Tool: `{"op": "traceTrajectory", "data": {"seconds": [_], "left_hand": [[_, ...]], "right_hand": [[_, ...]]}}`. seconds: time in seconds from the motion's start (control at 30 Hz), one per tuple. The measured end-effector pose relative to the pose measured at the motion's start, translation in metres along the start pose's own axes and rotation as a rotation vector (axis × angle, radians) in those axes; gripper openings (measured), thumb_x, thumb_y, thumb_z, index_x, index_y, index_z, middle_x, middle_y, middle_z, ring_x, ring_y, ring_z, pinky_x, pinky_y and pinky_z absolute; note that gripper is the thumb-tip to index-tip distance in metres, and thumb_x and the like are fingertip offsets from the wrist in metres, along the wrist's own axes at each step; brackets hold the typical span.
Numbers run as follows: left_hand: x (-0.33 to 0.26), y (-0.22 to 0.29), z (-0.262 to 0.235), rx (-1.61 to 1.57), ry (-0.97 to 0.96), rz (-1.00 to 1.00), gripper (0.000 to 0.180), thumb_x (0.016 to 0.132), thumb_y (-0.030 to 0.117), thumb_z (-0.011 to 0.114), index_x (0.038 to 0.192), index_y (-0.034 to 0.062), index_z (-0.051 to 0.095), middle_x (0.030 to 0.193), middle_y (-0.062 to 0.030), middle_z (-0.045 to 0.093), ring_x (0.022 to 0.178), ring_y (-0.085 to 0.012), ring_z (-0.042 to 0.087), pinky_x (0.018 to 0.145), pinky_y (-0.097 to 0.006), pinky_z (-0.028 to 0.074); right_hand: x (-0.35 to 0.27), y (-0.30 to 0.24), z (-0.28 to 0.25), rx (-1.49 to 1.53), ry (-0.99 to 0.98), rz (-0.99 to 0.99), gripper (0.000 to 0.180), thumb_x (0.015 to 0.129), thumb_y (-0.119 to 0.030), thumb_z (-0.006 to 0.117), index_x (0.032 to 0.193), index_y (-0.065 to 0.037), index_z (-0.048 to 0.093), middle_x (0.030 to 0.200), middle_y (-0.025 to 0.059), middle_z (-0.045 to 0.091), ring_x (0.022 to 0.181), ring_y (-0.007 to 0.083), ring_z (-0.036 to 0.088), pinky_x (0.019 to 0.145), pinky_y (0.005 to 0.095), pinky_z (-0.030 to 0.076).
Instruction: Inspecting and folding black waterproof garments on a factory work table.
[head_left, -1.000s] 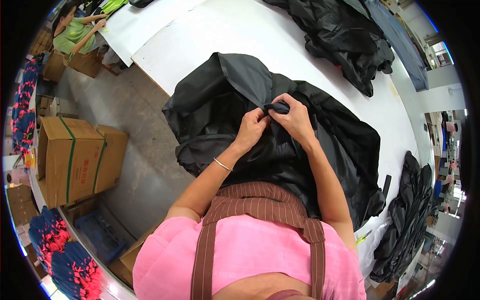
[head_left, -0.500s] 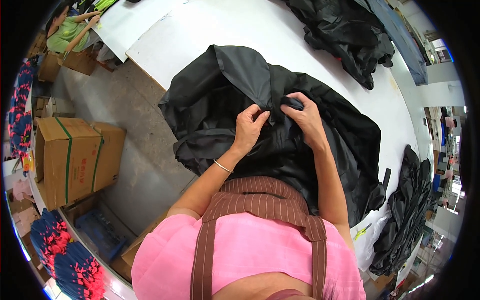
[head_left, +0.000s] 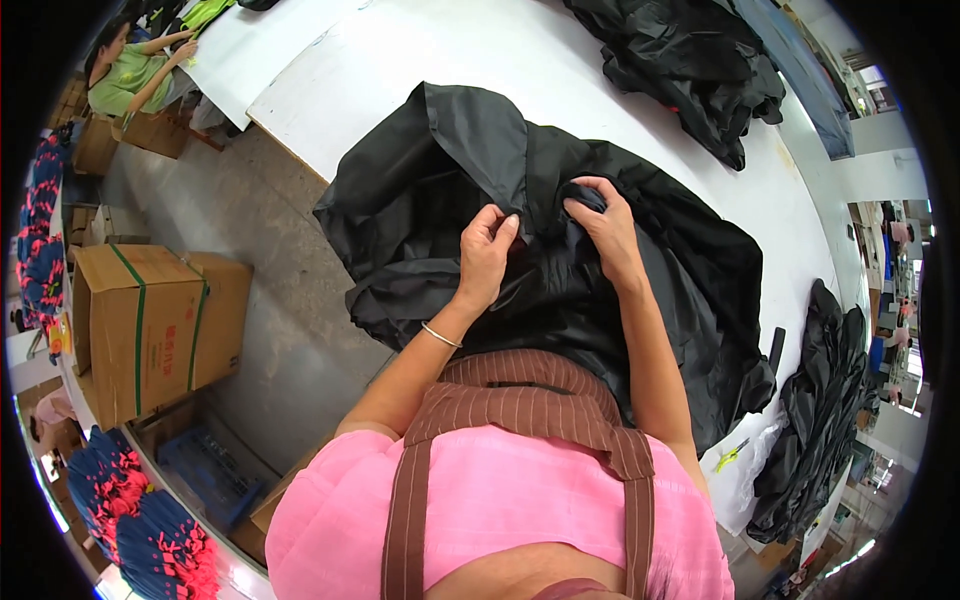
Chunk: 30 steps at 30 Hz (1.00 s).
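Note:
A large piece of shiny black fabric [head_left: 670, 260], loosely bunched, covers the near part of the white table and hangs toward my apron. My left hand [head_left: 484, 258] pinches the fabric's edge between thumb and forefinger, beside an open fold. Close by on the right, my right hand [head_left: 608, 232] is closed around a small dark bundle of cloth, its fingers curled over it. Whether that bundle belongs to the same piece I cannot tell. Folds hide the underside of the fabric near both hands.
The white table [head_left: 370, 70] holds more black fabric [head_left: 690, 70] at the far right and another pile [head_left: 815, 410] at the right. Yellow-green snips [head_left: 732, 456] lie near a clear plastic bag. Left are a cardboard box [head_left: 150, 330] and navy-and-pink bundles [head_left: 165, 545]. A person [head_left: 135, 75] works far left.
My left hand has moved slightly left along the fabric's edge, and my fingers have shifted their grip. The right hand has turned a little over the dark bundle.

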<state>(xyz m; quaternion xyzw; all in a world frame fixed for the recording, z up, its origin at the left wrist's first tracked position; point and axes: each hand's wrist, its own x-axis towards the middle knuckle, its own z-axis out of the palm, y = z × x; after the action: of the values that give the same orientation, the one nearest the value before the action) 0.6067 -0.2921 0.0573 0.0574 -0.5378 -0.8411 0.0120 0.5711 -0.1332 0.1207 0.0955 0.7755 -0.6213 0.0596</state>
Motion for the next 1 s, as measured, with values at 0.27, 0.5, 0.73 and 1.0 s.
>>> {"op": "traceTrajectory", "data": {"seconds": [0.27, 0.5, 0.73, 1.0], "left_hand": [[0.005, 0.029, 0.008, 0.246, -0.077, -0.246, 0.024, 0.084, 0.022, 0.066, 0.084, 0.0013, 0.054, 0.074, -0.0037, 0.058, 0.064, -0.0089, 0.055, 0.056, -0.025, 0.045], [0.022, -0.007, -0.016, 0.646, -0.103, 0.029, 0.026, 0.074, 0.014, 0.070, 0.074, -0.0065, 0.055, 0.058, -0.0105, 0.054, 0.055, -0.0158, 0.053, 0.053, -0.033, 0.045], [0.004, 0.010, -0.008, -0.106, -0.051, -0.305, 0.010, 0.085, 0.004, 0.064, 0.094, 0.0038, 0.062, 0.082, 0.0014, 0.063, 0.064, -0.0050, 0.053, 0.057, -0.021, 0.043], [0.011, 0.026, -0.016, -0.146, -0.141, -0.364, 0.011, 0.087, 0.007, 0.063, 0.096, 0.0021, 0.062, 0.085, -0.0004, 0.064, 0.068, -0.0063, 0.057, 0.063, -0.022, 0.048]], "right_hand": [[-0.002, 0.015, -0.010, -0.332, -0.362, -0.165, 0.052, 0.071, -0.004, 0.061, 0.123, -0.007, 0.054, 0.105, 0.0089, 0.063, 0.094, 0.0162, 0.058, 0.085, 0.0258, 0.044], [-0.024, 0.016, -0.015, -0.478, -0.391, -0.136, 0.044, 0.074, -0.004, 0.059, 0.117, -0.006, 0.058, 0.081, 0.0128, 0.062, 0.074, 0.0178, 0.058, 0.073, 0.0285, 0.047], [-0.038, 0.015, -0.022, -0.354, -0.428, 0.014, 0.043, 0.075, -0.005, 0.062, 0.118, -0.008, 0.058, 0.078, 0.0042, 0.058, 0.072, 0.0105, 0.051, 0.071, 0.0254, 0.045], [-0.045, 0.007, -0.017, -0.376, -0.364, -0.133, 0.039, 0.074, -0.001, 0.062, 0.113, -0.005, 0.060, 0.097, 0.0093, 0.066, 0.092, 0.0203, 0.062, 0.084, 0.0288, 0.046]]}}
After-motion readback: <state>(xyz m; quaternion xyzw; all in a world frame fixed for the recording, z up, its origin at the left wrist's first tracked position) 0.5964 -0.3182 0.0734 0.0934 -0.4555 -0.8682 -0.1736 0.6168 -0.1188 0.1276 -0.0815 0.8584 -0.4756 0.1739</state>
